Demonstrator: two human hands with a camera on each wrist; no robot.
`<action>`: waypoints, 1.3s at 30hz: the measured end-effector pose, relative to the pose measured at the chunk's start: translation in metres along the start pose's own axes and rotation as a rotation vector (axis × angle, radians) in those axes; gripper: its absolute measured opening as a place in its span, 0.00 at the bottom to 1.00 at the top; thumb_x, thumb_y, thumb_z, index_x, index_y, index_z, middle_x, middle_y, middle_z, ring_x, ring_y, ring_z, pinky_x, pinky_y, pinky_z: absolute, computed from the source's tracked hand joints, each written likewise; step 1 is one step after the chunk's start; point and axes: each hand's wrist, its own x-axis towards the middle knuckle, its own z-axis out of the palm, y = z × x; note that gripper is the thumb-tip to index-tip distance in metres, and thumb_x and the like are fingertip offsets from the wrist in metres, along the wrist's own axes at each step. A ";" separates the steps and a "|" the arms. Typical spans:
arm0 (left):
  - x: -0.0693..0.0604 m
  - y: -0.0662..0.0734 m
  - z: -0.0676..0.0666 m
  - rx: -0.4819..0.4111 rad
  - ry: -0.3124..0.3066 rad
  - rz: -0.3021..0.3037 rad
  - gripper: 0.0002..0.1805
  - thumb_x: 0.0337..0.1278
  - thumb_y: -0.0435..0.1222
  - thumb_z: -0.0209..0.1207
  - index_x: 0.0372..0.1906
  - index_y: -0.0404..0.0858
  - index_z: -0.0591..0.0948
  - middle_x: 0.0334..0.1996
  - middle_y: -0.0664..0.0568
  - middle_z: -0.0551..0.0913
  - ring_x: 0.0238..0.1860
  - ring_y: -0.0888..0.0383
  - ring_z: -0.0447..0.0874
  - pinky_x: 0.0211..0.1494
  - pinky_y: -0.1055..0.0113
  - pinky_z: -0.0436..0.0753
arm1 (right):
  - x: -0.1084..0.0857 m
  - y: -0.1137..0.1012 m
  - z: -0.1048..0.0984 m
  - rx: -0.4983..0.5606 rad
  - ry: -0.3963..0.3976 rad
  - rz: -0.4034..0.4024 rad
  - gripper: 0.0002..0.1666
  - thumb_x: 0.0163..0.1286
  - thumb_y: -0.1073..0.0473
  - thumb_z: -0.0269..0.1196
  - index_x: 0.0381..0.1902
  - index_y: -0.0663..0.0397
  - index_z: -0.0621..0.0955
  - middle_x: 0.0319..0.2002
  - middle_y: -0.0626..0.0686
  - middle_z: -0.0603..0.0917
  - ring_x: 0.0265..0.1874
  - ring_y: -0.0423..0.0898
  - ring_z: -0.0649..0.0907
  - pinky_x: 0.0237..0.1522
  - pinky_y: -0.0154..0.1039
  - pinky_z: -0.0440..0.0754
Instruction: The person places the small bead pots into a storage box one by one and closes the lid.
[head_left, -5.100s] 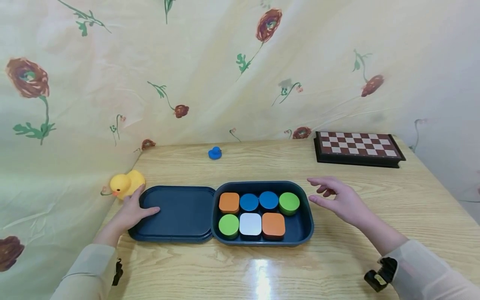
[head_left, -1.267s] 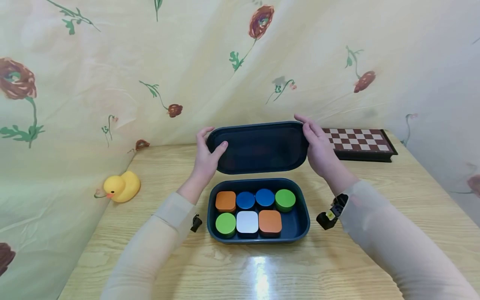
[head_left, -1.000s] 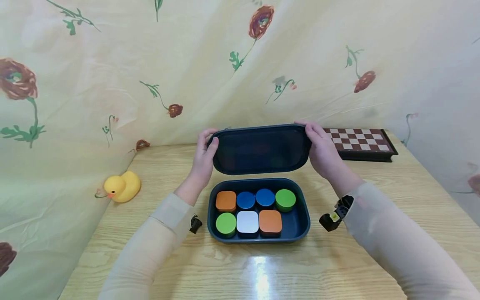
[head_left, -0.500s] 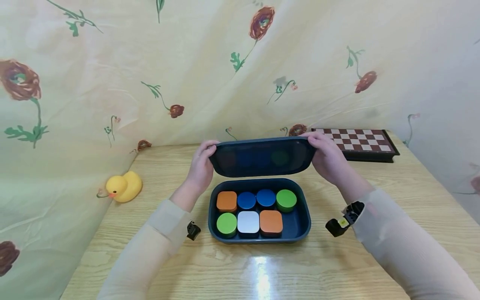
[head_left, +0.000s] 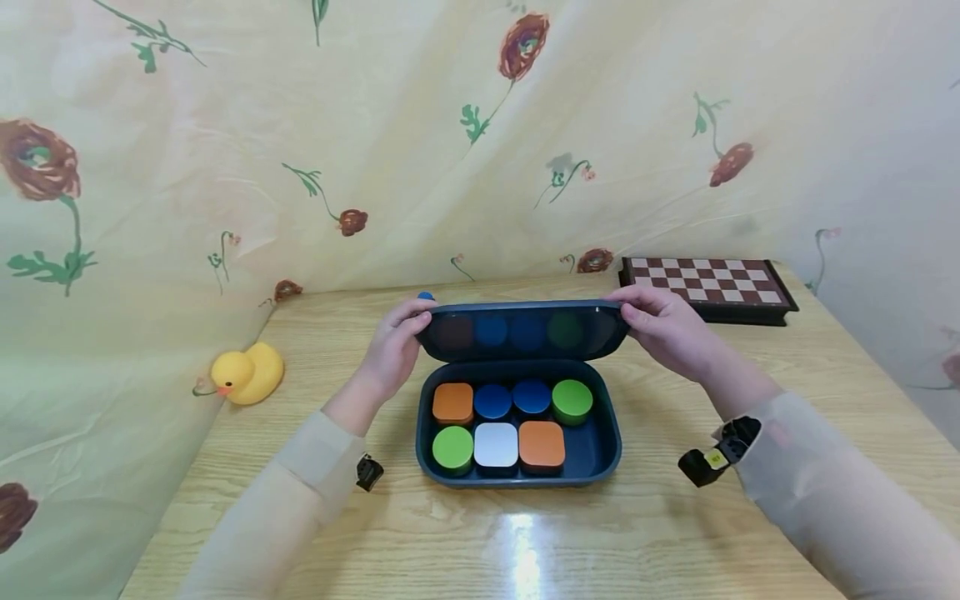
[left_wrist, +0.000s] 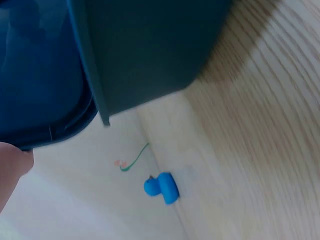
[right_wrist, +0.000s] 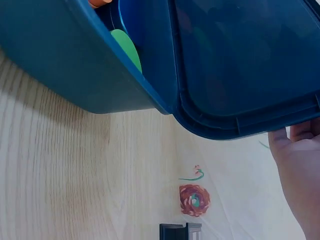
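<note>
A dark blue lid (head_left: 525,332) leans up at the back edge of a dark blue box (head_left: 592,467), its inner side facing me. My left hand (head_left: 390,348) grips the lid's left end, thumb on the near side. At the opposite end my right hand (head_left: 671,332) pinches the lid's upper corner; in the right wrist view the lid's edge (right_wrist: 220,131) meets the box rim. Inside the box lie round and square pieces: two blue rounds, a green round (head_left: 572,402), another green round (head_left: 453,450), an orange square (head_left: 453,402), a second orange square (head_left: 542,446) and a white square (head_left: 496,446).
A yellow duck (head_left: 249,373) sits at the table's left edge. Behind the lid is a small blue duck (left_wrist: 162,187), mostly hidden in the head view. The checkered board box (head_left: 705,287) lies at the back right, before a flowered cloth (head_left: 420,125).
The lid, first flat left of the box, was lifted over behind it by both hands. Over the last second it has come down and tilted until its lower edge meets the box's back rim.
</note>
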 end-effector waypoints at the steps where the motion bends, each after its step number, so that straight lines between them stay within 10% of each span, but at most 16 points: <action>1: -0.002 0.002 -0.003 0.033 -0.019 -0.009 0.18 0.62 0.30 0.46 0.37 0.53 0.84 0.40 0.55 0.75 0.43 0.59 0.71 0.51 0.68 0.70 | -0.001 -0.001 0.000 -0.028 -0.006 0.011 0.17 0.74 0.66 0.46 0.51 0.52 0.80 0.46 0.49 0.79 0.46 0.42 0.77 0.53 0.32 0.71; 10: -0.020 0.020 -0.023 0.595 -0.136 -0.089 0.16 0.63 0.35 0.57 0.52 0.32 0.81 0.52 0.45 0.79 0.49 0.54 0.76 0.51 0.66 0.76 | -0.014 -0.017 0.004 -0.505 -0.026 0.233 0.15 0.73 0.62 0.51 0.54 0.55 0.78 0.49 0.48 0.78 0.48 0.48 0.75 0.49 0.33 0.73; 23: -0.039 0.034 -0.027 0.765 -0.346 -0.130 0.13 0.58 0.37 0.61 0.48 0.41 0.84 0.49 0.51 0.79 0.56 0.51 0.71 0.59 0.49 0.68 | -0.029 -0.018 0.010 -0.706 -0.239 0.164 0.14 0.68 0.66 0.57 0.48 0.46 0.81 0.46 0.47 0.77 0.41 0.44 0.75 0.41 0.37 0.74; 31: -0.052 0.031 -0.022 0.860 -0.457 -0.210 0.19 0.58 0.41 0.62 0.55 0.47 0.80 0.52 0.54 0.76 0.61 0.48 0.66 0.61 0.45 0.65 | -0.050 -0.015 0.024 -0.921 -0.241 0.109 0.16 0.65 0.62 0.61 0.47 0.33 0.80 0.50 0.46 0.76 0.49 0.40 0.71 0.47 0.42 0.72; 39: -0.064 0.025 -0.021 0.959 -0.573 -0.155 0.15 0.57 0.45 0.62 0.48 0.45 0.84 0.48 0.59 0.74 0.52 0.56 0.69 0.54 0.53 0.71 | -0.065 0.001 0.033 -1.012 -0.272 0.000 0.17 0.61 0.58 0.65 0.46 0.31 0.80 0.47 0.38 0.77 0.48 0.39 0.66 0.44 0.42 0.69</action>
